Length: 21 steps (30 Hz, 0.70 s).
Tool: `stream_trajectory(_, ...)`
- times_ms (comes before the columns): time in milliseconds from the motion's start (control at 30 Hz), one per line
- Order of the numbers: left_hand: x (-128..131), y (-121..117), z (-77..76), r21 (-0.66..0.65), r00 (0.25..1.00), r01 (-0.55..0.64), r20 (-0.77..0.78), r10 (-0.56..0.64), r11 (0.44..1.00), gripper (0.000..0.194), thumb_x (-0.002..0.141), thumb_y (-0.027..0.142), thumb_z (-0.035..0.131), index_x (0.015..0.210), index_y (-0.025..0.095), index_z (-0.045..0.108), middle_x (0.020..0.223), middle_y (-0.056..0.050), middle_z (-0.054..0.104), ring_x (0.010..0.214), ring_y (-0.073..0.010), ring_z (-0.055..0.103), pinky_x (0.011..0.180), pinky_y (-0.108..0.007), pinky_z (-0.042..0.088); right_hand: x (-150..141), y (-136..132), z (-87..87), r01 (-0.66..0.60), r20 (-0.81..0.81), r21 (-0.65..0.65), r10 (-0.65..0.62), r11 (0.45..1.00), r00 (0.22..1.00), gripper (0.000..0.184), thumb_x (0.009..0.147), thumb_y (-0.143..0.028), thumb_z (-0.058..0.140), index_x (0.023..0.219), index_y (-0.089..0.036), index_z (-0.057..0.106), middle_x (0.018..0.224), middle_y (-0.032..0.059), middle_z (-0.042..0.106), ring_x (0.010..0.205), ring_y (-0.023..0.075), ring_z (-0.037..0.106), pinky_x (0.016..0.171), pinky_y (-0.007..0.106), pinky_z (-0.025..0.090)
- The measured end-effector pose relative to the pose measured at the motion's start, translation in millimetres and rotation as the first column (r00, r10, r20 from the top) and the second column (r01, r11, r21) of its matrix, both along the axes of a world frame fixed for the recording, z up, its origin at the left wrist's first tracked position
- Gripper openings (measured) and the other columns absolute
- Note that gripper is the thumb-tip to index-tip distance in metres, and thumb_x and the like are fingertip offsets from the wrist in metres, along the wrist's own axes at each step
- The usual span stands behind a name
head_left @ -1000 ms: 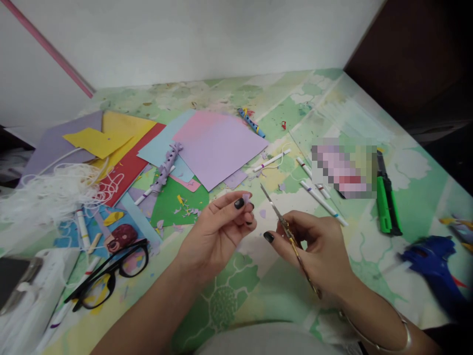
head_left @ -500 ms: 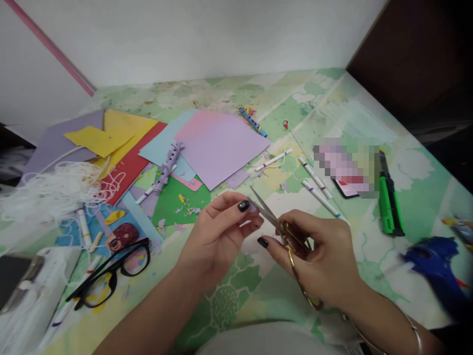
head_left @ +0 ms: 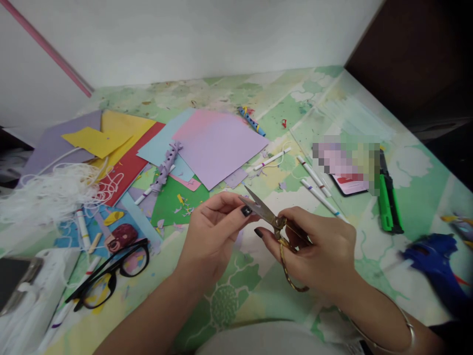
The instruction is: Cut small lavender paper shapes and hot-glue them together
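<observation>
My right hand [head_left: 320, 246] grips a pair of scissors [head_left: 264, 211] with gold-coloured handles, fingers through the loops. The blades are slightly parted and point up and left, reaching the fingertips of my left hand [head_left: 218, 231]. Those fingers are pinched together on a small piece of purple paper, now mostly hidden behind the fingers and blades. Beyond my hands lie a large lilac paper sheet [head_left: 221, 153] and a purple paper-wrapped stick [head_left: 166, 167]. Tiny paper scraps rest on a green sheet [head_left: 170, 207] just left of my left hand.
Glasses [head_left: 114, 276], tangled white string [head_left: 55, 195] and coloured papers crowd the left side. Several white markers [head_left: 321, 197], a phone [head_left: 349, 185], a green box cutter [head_left: 388, 204] and a blue glue gun [head_left: 430, 256] lie to the right. A wall stands behind.
The scissors' blades have moved slightly left and over my left fingertips, and the handle loops have come closer together. The purple paper piece, visible before, is now mostly covered.
</observation>
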State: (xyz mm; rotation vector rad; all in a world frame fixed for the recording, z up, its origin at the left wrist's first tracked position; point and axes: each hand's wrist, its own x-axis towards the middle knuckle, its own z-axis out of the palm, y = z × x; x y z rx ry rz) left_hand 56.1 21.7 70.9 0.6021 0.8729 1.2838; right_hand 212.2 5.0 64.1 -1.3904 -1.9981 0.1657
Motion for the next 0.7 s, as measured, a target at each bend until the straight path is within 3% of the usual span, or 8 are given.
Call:
stream_trajectory(433, 0.4, 0.1, 0.4, -0.015, 1.0, -0.006, 0.004, 0.006, 1.0, 0.008, 0.066, 0.013, 0.08, 0.067, 0.015, 0.072, 0.071, 0.0, 0.068, 0.068, -0.0096, 0.063, 0.068, -0.02, 0.056, -0.8, 2.9, 0.5, 0.011, 0.05, 0.094, -0.015, 0.996, 0.999, 0.022, 0.078, -0.034, 0.067, 0.067, -0.018, 0.057, 0.042, -0.0073, 0.047, 0.037, 0.0048, 0.041, 0.041, 0.021, 0.028)
stream_trajectory(700, -1.8, 2.5, -3.0, 0.022, 1.0, 0.015, 0.002, -0.015, 1.0, 0.007, 0.067, 0.014, 0.08, 0.07, 0.016, 0.073, 0.07, 0.0, 0.07, 0.067, -0.0101, 0.065, 0.067, -0.021, 0.057, 2.9, 3.8, -1.5, -0.012, 0.058, 0.087, 0.007, 0.996, 0.998, 0.02, 0.08, -0.033, 0.066, 0.068, -0.019, 0.057, 0.041, -0.0075, 0.047, 0.035, 0.0052, 0.042, 0.04, 0.021, 0.029)
